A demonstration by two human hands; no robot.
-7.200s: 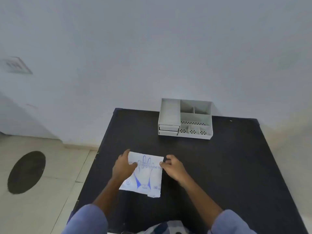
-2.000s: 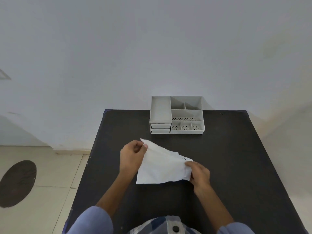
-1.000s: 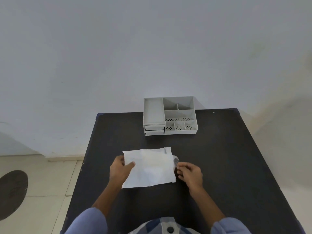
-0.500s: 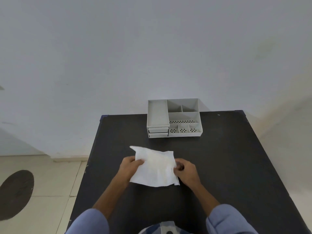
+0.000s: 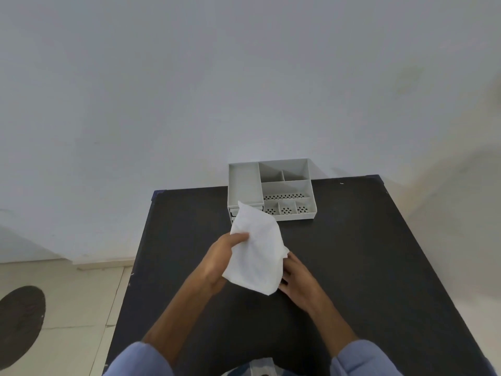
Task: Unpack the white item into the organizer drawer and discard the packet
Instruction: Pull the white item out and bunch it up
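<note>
The left hand (image 5: pixel 225 256) pinches the packet (image 5: pixel 256 251) upright above the counter (image 5: pixel 352 267) — freeing its mouth, likely — while the right hand (image 5: pixel 298 280) works underneath, its grip hidden.

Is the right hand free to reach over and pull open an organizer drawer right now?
Probably not yet. The right hand is at the white packet's lower edge, which the left hand holds raised. The table toward the organizer is bare.
</note>
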